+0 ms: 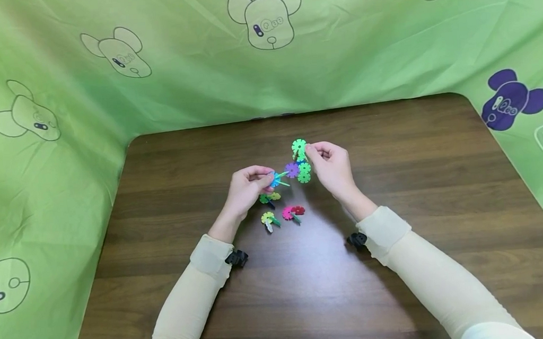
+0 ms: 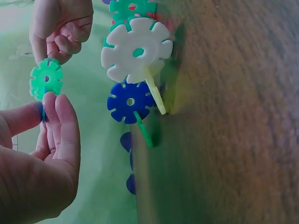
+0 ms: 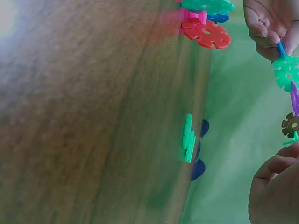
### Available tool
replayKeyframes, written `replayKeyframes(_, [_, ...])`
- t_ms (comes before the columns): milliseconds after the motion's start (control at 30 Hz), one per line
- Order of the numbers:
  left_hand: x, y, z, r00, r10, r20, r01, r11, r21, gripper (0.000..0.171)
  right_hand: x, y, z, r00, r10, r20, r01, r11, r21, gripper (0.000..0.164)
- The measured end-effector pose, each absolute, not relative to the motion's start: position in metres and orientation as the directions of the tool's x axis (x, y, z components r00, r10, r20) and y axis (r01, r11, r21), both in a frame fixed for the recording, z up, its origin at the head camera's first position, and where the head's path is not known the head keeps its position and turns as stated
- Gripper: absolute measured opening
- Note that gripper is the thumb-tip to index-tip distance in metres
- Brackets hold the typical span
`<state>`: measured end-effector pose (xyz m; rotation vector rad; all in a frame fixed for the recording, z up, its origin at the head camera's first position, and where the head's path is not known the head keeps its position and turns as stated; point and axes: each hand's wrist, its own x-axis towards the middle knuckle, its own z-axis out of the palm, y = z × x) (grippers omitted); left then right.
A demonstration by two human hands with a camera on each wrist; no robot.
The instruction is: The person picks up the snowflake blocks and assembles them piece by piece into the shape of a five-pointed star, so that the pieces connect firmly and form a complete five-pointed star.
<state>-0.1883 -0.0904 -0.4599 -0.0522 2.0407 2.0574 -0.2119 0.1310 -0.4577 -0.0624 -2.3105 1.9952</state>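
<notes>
My left hand (image 1: 249,188) pinches a blue notched disc (image 1: 274,179) between thumb and fingers, with green notched discs (image 3: 286,73) fitted to it. To its right, my right hand (image 1: 333,167) pinches a green notched disc (image 1: 299,146) at its edge. Between the hands, a purple disc (image 3: 294,98) and a brown disc (image 3: 290,125) line up with the green ones in the right wrist view. Whether all these pieces are joined, I cannot tell. In the left wrist view, my left fingers (image 2: 67,126) partly hide the blue disc.
Small disc clusters lie on the brown table (image 1: 167,305): a yellow-and-white one (image 1: 268,218), a pink-and-red one (image 1: 293,212), and a green-and-blue one (image 1: 265,198). Joined green discs (image 3: 188,138) lie beyond the hands. A green curtain (image 1: 189,91) stands behind the table.
</notes>
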Motion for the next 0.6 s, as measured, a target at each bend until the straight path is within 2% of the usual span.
replayKeyframes(333, [-0.187,-0.091,-0.461,-0.959,0.182,-0.216,-0.239,-0.114,0.964,0.020,-0.208,0.140,-0.462,-0.999,0.024,0.033,-0.028,0.187,-0.982,0.035])
replayKeyframes(433, [-0.187,-0.091,-0.460,-0.961,0.178,-0.210,-0.232,-0.114,0.966,0.019,-0.206,0.142,-0.462,-1.000,0.017,0.025,-0.021,0.207,-0.978,0.034])
replayKeyframes(600, [-0.187,-0.090,-0.460,-0.969,0.152,-0.193,-0.207,-0.087,0.974,0.017,-0.205,0.143,-0.462,-1.000,0.013,-0.013,0.014,0.137,-0.990,0.035])
